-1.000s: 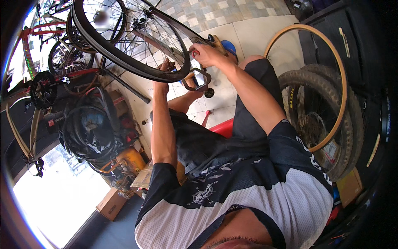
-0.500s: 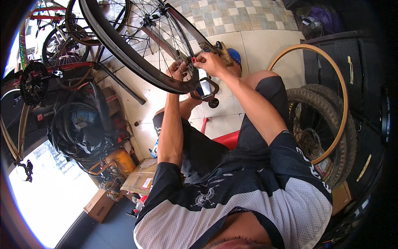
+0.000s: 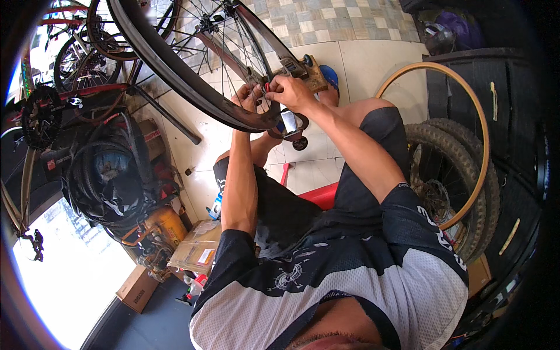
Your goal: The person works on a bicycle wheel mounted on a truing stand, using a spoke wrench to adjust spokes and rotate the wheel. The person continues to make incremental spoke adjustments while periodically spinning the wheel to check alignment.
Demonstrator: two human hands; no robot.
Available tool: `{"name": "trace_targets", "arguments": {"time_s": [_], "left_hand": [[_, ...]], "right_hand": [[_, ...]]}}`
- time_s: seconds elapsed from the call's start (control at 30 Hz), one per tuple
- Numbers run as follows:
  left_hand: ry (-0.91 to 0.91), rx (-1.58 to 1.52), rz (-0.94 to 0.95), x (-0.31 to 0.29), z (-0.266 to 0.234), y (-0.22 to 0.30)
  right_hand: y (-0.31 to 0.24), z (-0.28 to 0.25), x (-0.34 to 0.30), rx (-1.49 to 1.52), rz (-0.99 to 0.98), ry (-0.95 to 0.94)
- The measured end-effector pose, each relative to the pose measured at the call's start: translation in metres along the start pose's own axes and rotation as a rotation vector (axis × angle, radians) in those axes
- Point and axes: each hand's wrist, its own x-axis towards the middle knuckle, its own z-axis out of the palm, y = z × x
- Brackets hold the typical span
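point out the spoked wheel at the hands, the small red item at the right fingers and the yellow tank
Spoked wheel (image 3: 169, 76), head view: on its black rim.
Small red item (image 3: 267, 87), head view: on its exposed red part.
Yellow tank (image 3: 165, 223), head view: on its rounded body.

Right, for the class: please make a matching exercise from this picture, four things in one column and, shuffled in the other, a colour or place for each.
Things:
1. Spoked wheel
2. Small red piece
3. Large hoop
4. Tank

Colours and places:
A. Tan, toward the right of the view
B. Orange, toward the lower left of the view
C. Black, at the left hand
D. Pinched in the right hand

Pairs: 1-C, 2-D, 3-A, 4-B
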Motion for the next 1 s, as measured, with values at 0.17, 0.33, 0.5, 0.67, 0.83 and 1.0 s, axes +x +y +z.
{"name": "trace_targets", "arguments": {"time_s": [0.17,0.33,0.5,0.67,0.83,1.0], "left_hand": [[-0.112,-0.033,-0.04,0.001,-0.003,0.003],[-0.276,0.026,-0.213,0.004,-0.017,0.01],[-0.159,0.251,-0.094,-0.004,0.004,0.025],[0.034,0.465,-0.059,0.009,0.006,0.015],[0.026,0.528,0.068,0.01,0.006,0.01],[-0.025,0.404,-0.01,0.003,0.001,0.024]], "right_hand": [[-0.002,-0.003,0.0,-0.007,-0.017,-0.032],[-0.004,-0.005,-0.001,0.026,-0.06,-0.057],[0.0,-0.007,-0.004,0.027,0.007,-0.034],[0.001,0.002,-0.002,-0.002,-0.047,0.056],[-0.015,0.005,-0.001,-0.241,-0.004,0.05],[-0.006,0.011,0.002,-0.331,-0.125,0.132]]}}
